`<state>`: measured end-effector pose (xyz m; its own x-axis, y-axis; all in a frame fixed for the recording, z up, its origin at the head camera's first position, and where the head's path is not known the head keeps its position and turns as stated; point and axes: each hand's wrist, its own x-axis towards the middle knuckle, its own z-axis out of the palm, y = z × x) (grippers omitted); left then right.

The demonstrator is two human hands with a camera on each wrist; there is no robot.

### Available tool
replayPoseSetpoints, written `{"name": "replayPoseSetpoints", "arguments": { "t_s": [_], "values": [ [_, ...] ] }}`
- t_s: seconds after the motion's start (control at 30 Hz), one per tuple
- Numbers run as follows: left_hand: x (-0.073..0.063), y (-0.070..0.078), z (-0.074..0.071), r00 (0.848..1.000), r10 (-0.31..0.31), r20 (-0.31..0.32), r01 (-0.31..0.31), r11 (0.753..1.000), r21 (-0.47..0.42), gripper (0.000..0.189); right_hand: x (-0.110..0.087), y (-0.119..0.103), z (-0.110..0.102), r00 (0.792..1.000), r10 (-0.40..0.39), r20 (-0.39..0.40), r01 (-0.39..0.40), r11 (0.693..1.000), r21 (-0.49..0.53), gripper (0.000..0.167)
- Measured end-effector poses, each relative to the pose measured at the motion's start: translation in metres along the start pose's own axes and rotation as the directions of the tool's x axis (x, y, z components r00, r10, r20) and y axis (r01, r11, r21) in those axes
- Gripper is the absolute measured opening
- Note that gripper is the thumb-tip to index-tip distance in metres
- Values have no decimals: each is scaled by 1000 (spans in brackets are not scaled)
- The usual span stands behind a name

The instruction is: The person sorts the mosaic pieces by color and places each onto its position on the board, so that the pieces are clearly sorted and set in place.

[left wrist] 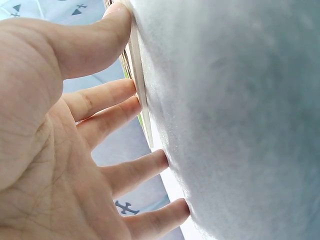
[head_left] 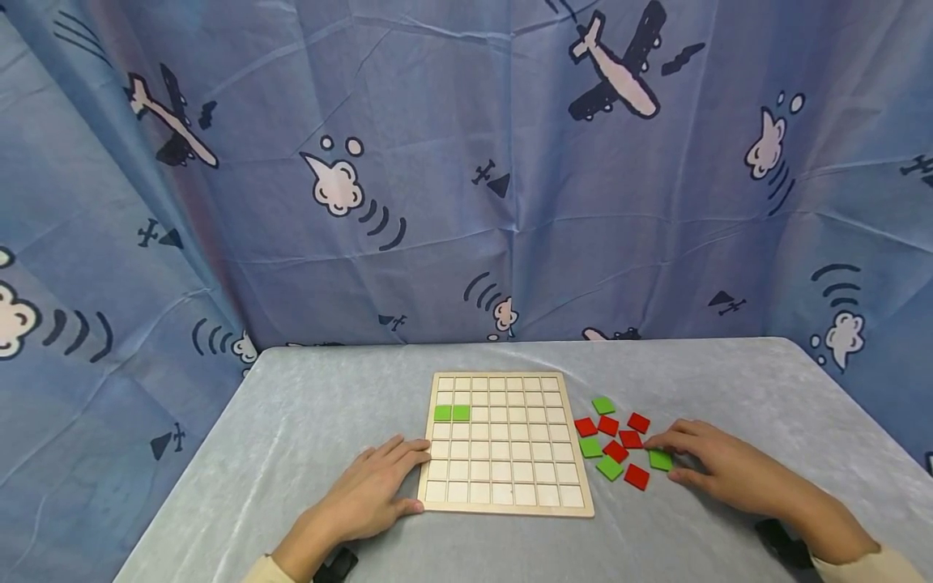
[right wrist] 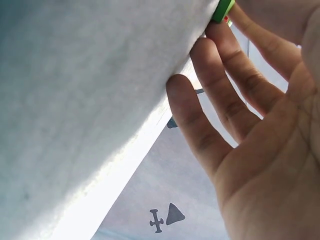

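In the head view, a pale wooden grid board [head_left: 504, 514] lies flat with two green tiles [head_left: 452, 413] side by side in its left part. My left hand [head_left: 372, 487] rests along the board's left edge. Its fingers are fairly straight and spread, the fingertips against the wood [left wrist: 141, 95] in the left wrist view. My right hand [head_left: 717, 463] is at the right side of the loose tiles. Its thumb and forefinger are at opposite sides of a green tile [head_left: 660, 460], whose edge also shows in the right wrist view beside the fingertips.
Several red tiles [head_left: 636, 476] and green tiles [head_left: 609, 467] lie loose between the board and my right hand. A grey-white cloth [head_left: 335, 380] covers the table. Behind it hangs a blue curtain [head_left: 437, 202] printed with planes.
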<state>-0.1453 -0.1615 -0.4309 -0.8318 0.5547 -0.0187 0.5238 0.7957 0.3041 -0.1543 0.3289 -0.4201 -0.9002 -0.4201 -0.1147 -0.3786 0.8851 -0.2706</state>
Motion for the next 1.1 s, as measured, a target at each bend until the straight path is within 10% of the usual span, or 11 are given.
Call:
{"name": "replayPoseSetpoints", "arguments": {
  "t_s": [1.1],
  "values": [
    [2,0,-1,1000,9,7,-9,1000,18,60,4,-5,-2,999,42,-10,-42,999,-4,35]
  ]
}}
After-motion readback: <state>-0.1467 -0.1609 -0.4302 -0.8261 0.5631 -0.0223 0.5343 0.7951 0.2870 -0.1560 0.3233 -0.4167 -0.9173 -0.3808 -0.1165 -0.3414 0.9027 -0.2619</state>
